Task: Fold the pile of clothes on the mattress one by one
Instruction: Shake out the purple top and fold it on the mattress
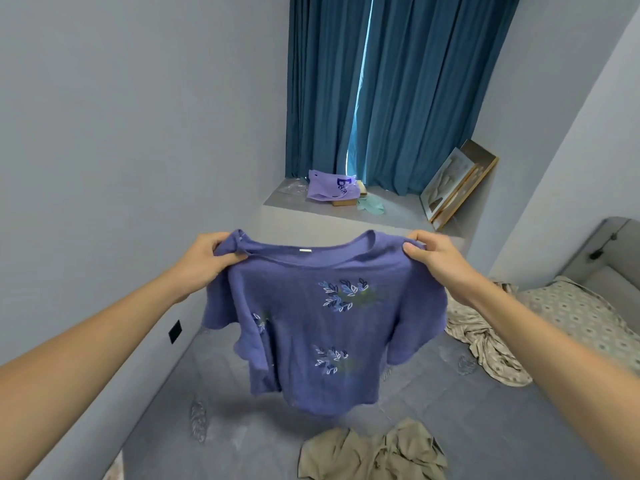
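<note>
1. Top [311, 327]: blue-purple knit, short sleeves, wide neck with a white tag, three sprigs of embroidered leaves; it hangs in the air above the grey mattress [242, 427].
2. Left hand [204, 263] grips one shoulder; right hand [434, 261] pinches the other.
3. Khaki garment [374, 452] lies crumpled on the mattress below.

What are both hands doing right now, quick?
Left hand: closed, gripping one shoulder of the purple knitted top with embroidered leaves.
Right hand: closed, gripping the top's other shoulder, holding it up above the grey mattress.
</note>
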### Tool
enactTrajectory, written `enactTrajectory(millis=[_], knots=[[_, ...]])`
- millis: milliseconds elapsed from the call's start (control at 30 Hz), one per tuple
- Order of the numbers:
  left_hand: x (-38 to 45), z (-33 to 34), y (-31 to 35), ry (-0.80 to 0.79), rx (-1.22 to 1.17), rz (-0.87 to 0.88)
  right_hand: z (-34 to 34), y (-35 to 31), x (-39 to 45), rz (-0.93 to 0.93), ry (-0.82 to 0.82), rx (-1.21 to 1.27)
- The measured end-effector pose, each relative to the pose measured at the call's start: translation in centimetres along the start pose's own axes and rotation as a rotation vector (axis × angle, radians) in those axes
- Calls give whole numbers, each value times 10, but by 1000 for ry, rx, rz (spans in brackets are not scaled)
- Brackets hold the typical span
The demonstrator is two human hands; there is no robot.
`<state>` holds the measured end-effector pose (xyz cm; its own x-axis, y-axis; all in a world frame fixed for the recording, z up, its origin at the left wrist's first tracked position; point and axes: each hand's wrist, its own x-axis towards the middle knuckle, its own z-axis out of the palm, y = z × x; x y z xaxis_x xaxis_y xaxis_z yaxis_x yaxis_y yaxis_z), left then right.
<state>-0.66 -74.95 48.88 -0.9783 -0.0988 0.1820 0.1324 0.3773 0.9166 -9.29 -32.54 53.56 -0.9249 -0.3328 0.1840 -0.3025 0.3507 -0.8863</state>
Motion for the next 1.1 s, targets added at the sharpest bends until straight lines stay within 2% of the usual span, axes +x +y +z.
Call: enactTrajectory(millis=[100, 200, 300, 433, 800, 967, 1100], knots=[[-24, 4, -2, 60, 31, 16, 3, 7, -16, 33, -50, -33], [-48, 1, 2, 87, 110, 54, 11, 12, -35, 11, -28, -42], [-70, -9, 6, 54, 193, 82, 22, 12, -59, -29, -5, -9], [-99, -23, 3, 50, 171, 121, 41, 3, -102, -19, 39, 9], [-182, -70, -46, -123, 160, 20, 106, -6, -218, 29, 145, -55], [-182, -68, -61, -143, 130, 14, 117, -6, -223, 58, 154, -90], [-161, -54, -88, -178, 153, -36, 124, 18, -205, 106, 144, -91]])
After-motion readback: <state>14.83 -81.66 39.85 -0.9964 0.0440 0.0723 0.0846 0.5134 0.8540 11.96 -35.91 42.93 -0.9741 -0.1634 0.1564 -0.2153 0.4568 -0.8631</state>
